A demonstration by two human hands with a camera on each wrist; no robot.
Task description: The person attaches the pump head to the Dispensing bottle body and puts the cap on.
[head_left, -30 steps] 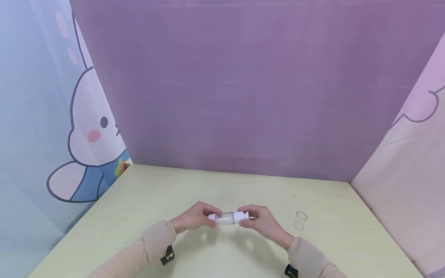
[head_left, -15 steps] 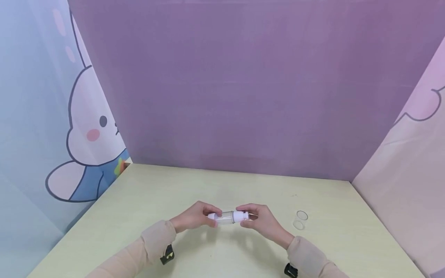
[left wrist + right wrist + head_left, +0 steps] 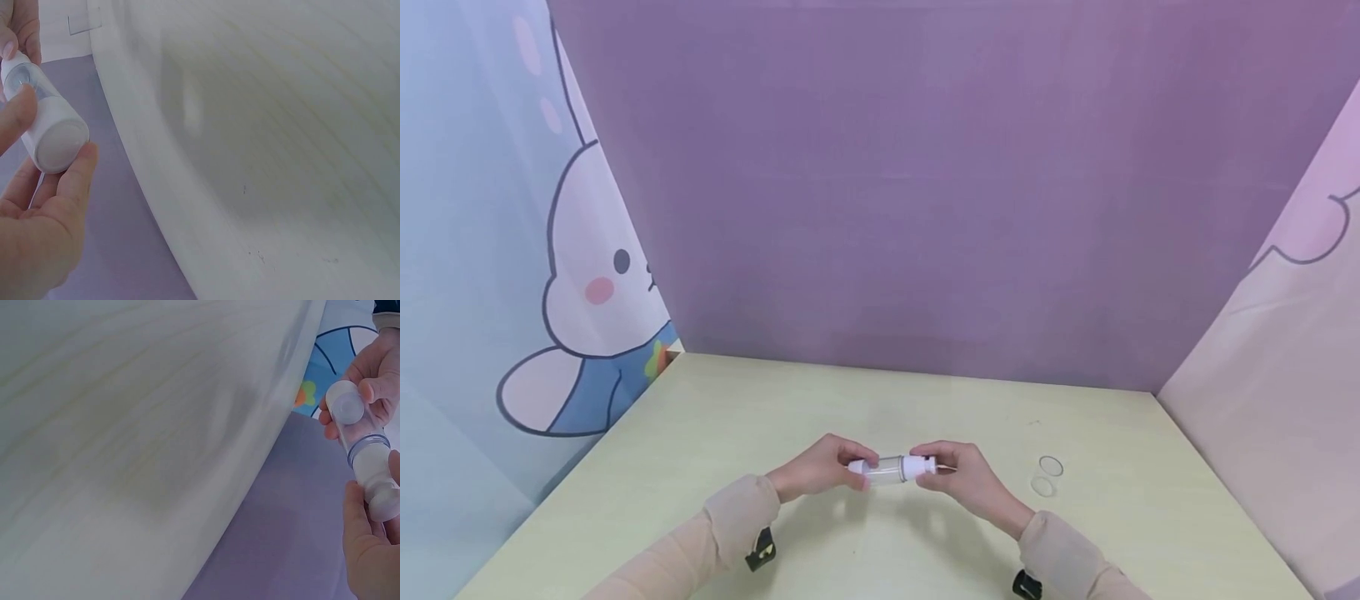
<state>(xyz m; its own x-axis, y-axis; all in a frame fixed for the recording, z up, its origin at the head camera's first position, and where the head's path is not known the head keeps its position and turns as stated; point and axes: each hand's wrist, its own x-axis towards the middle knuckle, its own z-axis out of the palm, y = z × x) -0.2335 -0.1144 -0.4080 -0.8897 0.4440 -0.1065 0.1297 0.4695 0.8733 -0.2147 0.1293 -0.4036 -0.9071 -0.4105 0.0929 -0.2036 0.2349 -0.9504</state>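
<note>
A clear pump bottle (image 3: 889,470) with a white base and a white pump top lies sideways between my hands, above the table. My left hand (image 3: 824,468) pinches the white base (image 3: 61,145) between thumb and fingers. At the other end, my right hand (image 3: 967,477) grips the white pump collar (image 3: 372,464) with thumb and fingertips. The pump head (image 3: 384,503) points toward the right palm. Through the clear wall (image 3: 362,428) a white disc shows inside near the base. To the right of my right hand a clear cap (image 3: 1047,476) stands on the table.
The pale yellow table (image 3: 820,387) ends at a purple backdrop (image 3: 925,208). Cloth walls with cartoon prints rise at left and right, one showing a white rabbit (image 3: 602,275). Wrist camera straps hang below both sleeves.
My right fingers shift slightly around the pump end. The left hand, the bottle and the clear cap stay in nearly the same places.
</note>
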